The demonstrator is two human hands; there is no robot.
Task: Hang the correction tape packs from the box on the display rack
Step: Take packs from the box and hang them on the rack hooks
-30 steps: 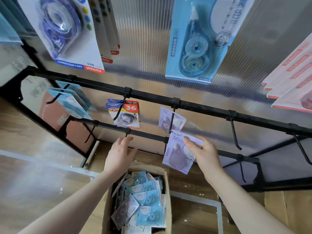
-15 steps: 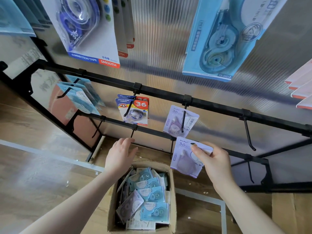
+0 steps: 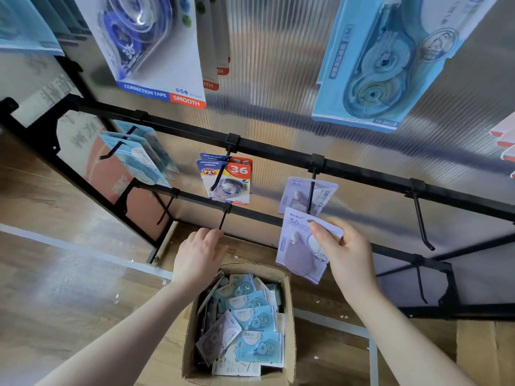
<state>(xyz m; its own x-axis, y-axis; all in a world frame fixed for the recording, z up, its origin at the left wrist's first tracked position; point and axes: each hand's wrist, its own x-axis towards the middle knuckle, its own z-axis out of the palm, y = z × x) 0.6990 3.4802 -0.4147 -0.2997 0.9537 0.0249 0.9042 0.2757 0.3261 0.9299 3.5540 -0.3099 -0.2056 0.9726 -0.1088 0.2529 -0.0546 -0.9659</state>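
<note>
Cardboard box [image 3: 289, 296], brown, open-topped, nearest to me on the wooden floor, heaped with pale blue and lilac carded correction tape packs [image 3: 252, 320]. Above its far rim, my left hand [image 3: 196, 257]: fingers loosely bent, grasping nothing that I can see, knuckles just under the tip of a bare black hook. My right hand [image 3: 347, 253]: thumb and fingers pinching the top of one lilac carded pack marked 36 [image 3: 299, 250], held upright, its upper edge at the tip of the black wire hook [image 3: 310, 197] on which a matching lilac pack [image 3: 295, 195] already hangs. Step in hand, by my reading: threading this pack. Next move calls for finding the card's hole against the hook tip, then sliding it back. Beyond: black metal display rack [image 3: 276, 156] against ribbed translucent panelling.
</note>
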